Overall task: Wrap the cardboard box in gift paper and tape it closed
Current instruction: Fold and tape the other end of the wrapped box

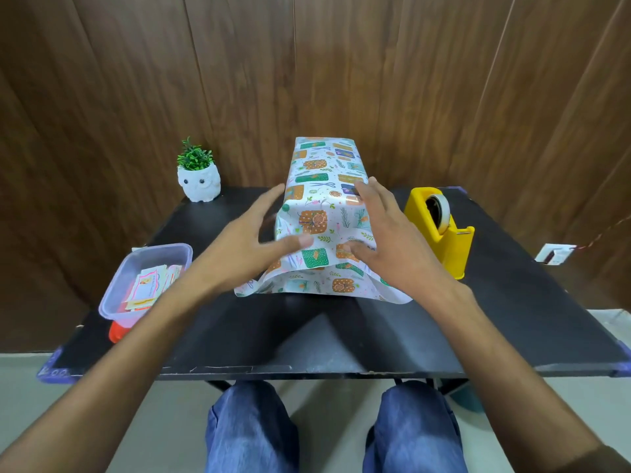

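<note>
I have the parcel in the middle of the black table, lying lengthwise away from me. The gift paper covers the cardboard box completely, so none of the card shows. My left hand and right hand flank its near end, fingers spread and straight, gripping nothing. Both thumbs sit on the near face, I think to press the paper flat against it. The loose skirt of paper below flares onto the table, so this end seems not yet folded. The yellow tape dispenser stands just right of the parcel, handy for my right hand.
</note>
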